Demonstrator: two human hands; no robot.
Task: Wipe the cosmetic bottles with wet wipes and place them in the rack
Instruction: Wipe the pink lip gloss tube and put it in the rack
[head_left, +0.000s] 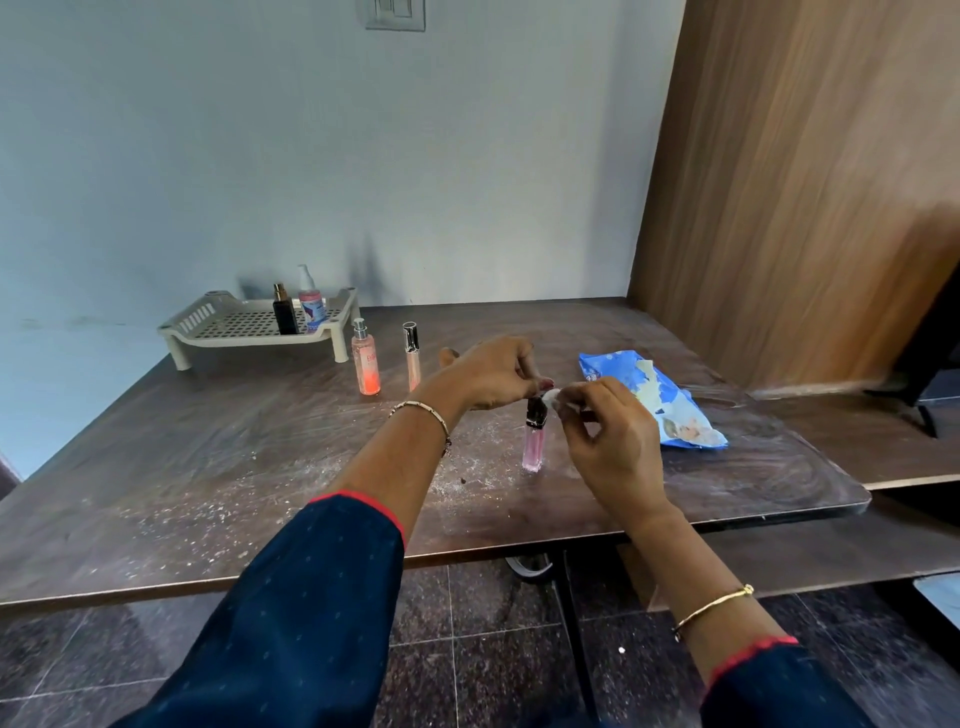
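At ten o'clock on the table (208, 467), the rack (223, 325) carries a black bottle (284, 314) and a pump bottle (311, 304). At four o'clock from the rack stand an orange spray bottle (366, 364) and a slim silver-capped tube (412, 358). The left hand (493, 374) curls its fingers down at the cap of the upright small pink bottle (534, 441); I cannot tell whether they grip it. At the cap's two o'clock, the right hand (608, 436) pinches a wet wipe (553, 397). Farther right lies the blue wipes pack (670, 405).
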